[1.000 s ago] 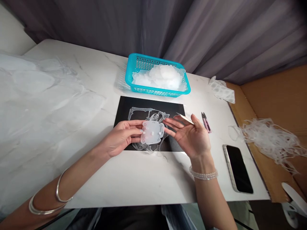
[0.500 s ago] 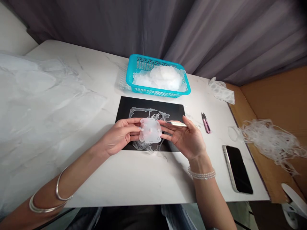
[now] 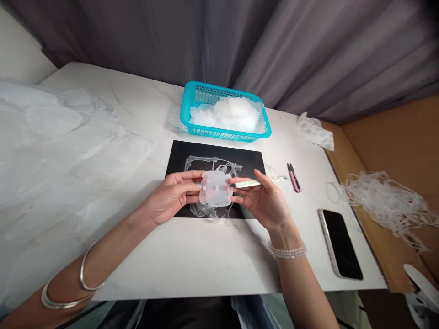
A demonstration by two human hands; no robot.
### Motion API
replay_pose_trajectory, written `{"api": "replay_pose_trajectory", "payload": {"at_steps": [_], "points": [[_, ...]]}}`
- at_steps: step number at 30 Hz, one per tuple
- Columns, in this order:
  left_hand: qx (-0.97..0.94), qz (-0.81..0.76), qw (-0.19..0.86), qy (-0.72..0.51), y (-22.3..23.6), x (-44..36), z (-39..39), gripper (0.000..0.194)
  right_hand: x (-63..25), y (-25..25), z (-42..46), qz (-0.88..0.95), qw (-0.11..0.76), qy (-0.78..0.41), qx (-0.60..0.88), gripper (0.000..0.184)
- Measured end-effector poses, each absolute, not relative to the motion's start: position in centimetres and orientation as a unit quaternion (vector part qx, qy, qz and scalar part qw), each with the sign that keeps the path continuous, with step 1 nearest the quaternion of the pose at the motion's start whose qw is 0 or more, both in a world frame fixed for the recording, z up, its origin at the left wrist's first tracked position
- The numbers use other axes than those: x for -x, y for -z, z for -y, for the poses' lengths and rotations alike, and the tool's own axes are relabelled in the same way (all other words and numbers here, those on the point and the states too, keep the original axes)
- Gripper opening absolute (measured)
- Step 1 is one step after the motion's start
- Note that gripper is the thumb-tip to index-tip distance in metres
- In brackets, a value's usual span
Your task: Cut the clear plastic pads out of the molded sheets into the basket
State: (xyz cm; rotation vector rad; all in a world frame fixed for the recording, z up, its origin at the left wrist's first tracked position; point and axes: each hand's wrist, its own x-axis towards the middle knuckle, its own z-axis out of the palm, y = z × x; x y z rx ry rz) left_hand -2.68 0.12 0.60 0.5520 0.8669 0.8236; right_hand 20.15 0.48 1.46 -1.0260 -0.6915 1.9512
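Left hand pinches translucent piece by one edge; right hand, loosely curled, holds slim tool, fingertips supporting opposite edge. Best keep tip off left hand.

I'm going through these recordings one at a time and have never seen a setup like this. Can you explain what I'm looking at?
There is no machine here: a person works bare-handed, and the view comes from a camera worn on their head, looking forward and down. The left hand holds a translucent plate by one edge. The right hand has its fingers at the opposite edge and also holds a slim pen-like tool.

Below lies a black mat with clear scraps on it. Around it on the white table are a blue basket of pale pieces, small snips, a phone and, at the picture's left, a heap of translucent material.
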Motion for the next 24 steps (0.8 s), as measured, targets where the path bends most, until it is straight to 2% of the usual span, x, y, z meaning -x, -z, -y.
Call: {"api": "replay_pose_trajectory", "payload": {"at_steps": [5,9,15,19,24], "points": [[-0.262,-0.421,0.768,-0.405,-0.9,2.7,-0.1,0.028,-20.7,-1.7,-0.6,0.275,0.415,-0.761,0.416,0.051],[-0.271,-0.464,0.724,-0.433,-1.2,2.8,0.0,0.032,-21.5,-2.5,-2.4,0.274,0.461,-0.734,0.418,0.044],[-0.322,-0.464,0.706,-0.427,-0.9,2.6,0.3,0.031,-18.4,-5.8,-10.7,0.401,0.519,-0.633,0.412,0.042],[-0.338,-0.467,0.695,-0.43,-0.6,2.8,0.3,0.03,-16.2,-6.7,-14.7,0.445,0.508,-0.592,0.44,0.038],[-0.367,-0.465,0.681,-0.43,-0.7,3.1,0.1,0.029,-19.5,-4.8,-8.8,0.446,0.501,-0.573,0.471,0.043]]}}
